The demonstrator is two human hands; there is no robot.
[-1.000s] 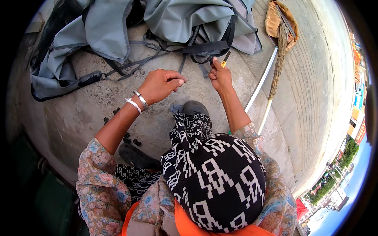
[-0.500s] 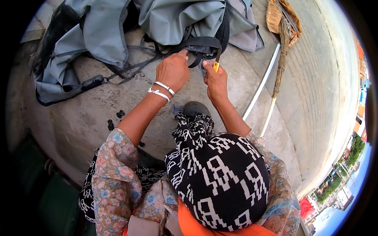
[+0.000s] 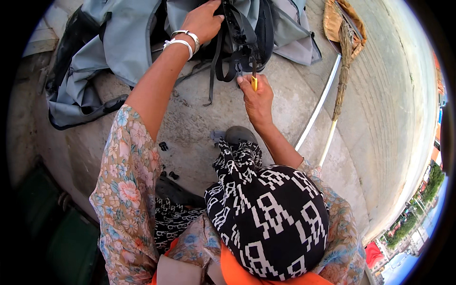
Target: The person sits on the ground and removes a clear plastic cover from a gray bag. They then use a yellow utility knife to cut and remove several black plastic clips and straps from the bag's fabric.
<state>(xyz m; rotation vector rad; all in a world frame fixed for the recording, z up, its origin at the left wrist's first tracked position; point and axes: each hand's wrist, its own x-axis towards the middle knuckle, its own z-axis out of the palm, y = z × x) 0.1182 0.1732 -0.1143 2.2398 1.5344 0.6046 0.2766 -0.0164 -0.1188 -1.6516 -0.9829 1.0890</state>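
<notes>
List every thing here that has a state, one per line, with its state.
left hand: closed on the grey backpack's top
right hand: pinching a small yellow tool, upright
grey backpack: lying slumped on the concrete
black straps: hanging loose off the pack
yellow tool: held against a strap end
broom: lying flat on the ground
small black pieces: scattered loose on the concrete

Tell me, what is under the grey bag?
The grey bag lies on the concrete floor, with black straps spilling out beneath it. The left hand rests on top. Whatever lies under its middle is covered, so that cannot be seen.
</notes>
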